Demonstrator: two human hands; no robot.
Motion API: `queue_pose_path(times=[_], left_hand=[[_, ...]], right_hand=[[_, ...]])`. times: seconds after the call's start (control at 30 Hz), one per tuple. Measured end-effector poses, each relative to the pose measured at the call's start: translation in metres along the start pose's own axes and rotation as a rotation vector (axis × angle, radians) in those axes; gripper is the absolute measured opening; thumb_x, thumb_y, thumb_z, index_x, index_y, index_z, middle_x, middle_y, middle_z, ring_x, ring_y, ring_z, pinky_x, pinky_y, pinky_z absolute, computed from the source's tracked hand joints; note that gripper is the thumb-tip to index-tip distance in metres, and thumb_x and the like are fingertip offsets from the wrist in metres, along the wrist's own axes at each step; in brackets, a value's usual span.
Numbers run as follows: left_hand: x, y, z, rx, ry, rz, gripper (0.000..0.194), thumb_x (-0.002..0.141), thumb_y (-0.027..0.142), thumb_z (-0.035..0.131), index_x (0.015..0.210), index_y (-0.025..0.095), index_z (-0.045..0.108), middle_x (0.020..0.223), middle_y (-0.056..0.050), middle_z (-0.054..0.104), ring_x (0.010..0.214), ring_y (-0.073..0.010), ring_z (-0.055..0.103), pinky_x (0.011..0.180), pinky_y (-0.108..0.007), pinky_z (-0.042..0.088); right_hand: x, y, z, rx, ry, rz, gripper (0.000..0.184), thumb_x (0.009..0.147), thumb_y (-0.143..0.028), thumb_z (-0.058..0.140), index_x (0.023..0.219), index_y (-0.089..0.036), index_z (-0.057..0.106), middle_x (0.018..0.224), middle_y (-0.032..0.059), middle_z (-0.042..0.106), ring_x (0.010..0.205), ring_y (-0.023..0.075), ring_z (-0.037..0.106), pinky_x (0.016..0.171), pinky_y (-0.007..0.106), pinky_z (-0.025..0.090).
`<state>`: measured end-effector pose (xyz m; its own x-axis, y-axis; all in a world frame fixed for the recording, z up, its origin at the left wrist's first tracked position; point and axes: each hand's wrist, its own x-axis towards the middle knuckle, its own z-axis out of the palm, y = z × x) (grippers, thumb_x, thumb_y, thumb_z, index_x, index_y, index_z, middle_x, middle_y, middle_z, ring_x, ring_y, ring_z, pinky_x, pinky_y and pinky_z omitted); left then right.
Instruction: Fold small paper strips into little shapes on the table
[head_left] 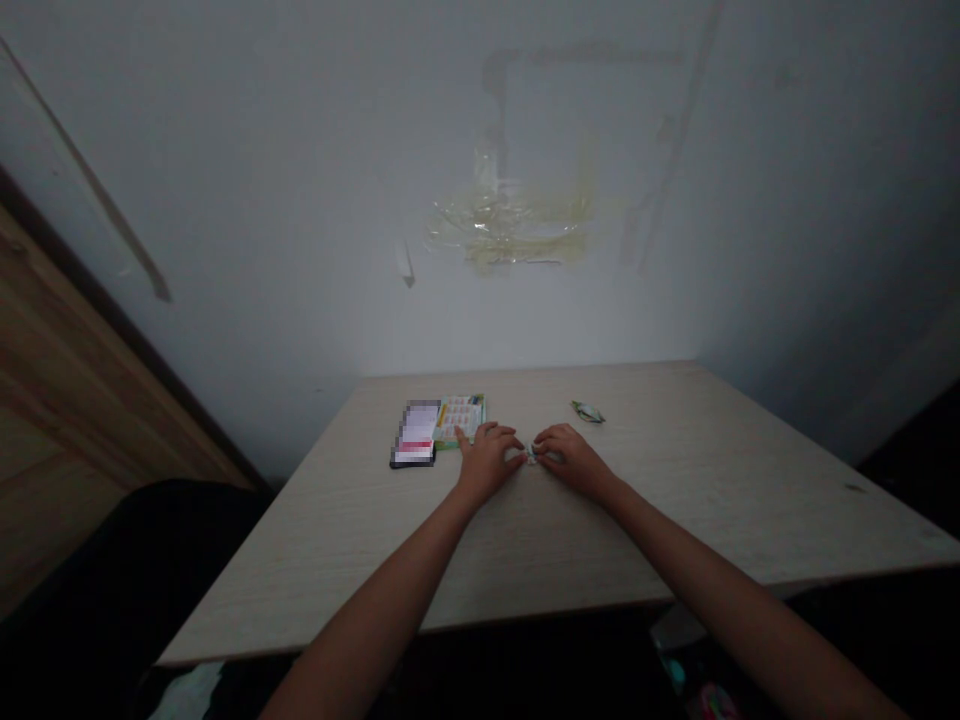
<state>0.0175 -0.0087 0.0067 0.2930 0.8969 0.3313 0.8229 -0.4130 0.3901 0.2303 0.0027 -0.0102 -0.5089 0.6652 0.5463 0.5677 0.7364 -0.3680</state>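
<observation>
Center of the frame, low, near the middle of a pale tabletop (540,560): two bare hands facing each other over a small whitish piece (531,455). Left hand (491,457) curved, thumb and forefinger pinching the piece's left side, one finger stuck out over a printed sheet. Right hand (571,458) bent inward, fingertips closed on the right side. Piece irregular, with darker flecks; too small to make out its shape or material.

Tabletop light, faintly grained like wood, matte, with a straight back edge and a small dark mark toward the right of the frame.

Left of the hands, the printed sheet (460,412): flat, rectangular, glossy-looking, green-edged, rows of small pictures. Against its left side, a dark-edged slab (416,435), its face blurred into pale and pink blocks.

Right of center, beyond the right hand and well apart from it: a crumpled packet (587,411), pointed at the ends, green and white.

Upper half, a smooth grey-white wall (300,200); at its middle, wrinkled yellowish clear tape (525,235), shiny in spots. Left edge, brown wood boards (45,400), slanting. Lower left, a soft-looking black mass (150,560), details lost in shadow.
</observation>
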Motion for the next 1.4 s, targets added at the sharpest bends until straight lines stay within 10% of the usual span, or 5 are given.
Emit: queue_pose_path(times=[0.53,1.4], left_hand=[[0.0014,0.0015,-0.0026,0.091,-0.017,0.047,0.013,0.087,0.042,0.065,0.083,0.037,0.076,0.133,0.005,0.063,0.136,-0.0343,0.038,0.105,-0.079,-0.013],[-0.0076,0.0061,-0.0003,0.261,0.047,0.059,0.026,0.091,0.051,0.054,0.112,0.047,0.069,0.146,0.006,0.052,0.134,-0.0359,0.041,0.104,-0.083,-0.007]], right_hand=[[0.0046,-0.0056,-0.0049,-0.063,-0.086,-0.039,0.015,0.089,-0.019,0.059,0.091,-0.022,0.073,0.096,0.0065,0.073,0.099,0.0218,0.062,0.09,0.036,0.046],[0.0001,-0.0046,-0.0004,-0.076,-0.101,0.029,0.018,0.089,-0.016,0.056,0.1,-0.023,0.068,0.11,0.0075,0.069,0.121,0.0237,0.054,0.1,0.04,0.046]])
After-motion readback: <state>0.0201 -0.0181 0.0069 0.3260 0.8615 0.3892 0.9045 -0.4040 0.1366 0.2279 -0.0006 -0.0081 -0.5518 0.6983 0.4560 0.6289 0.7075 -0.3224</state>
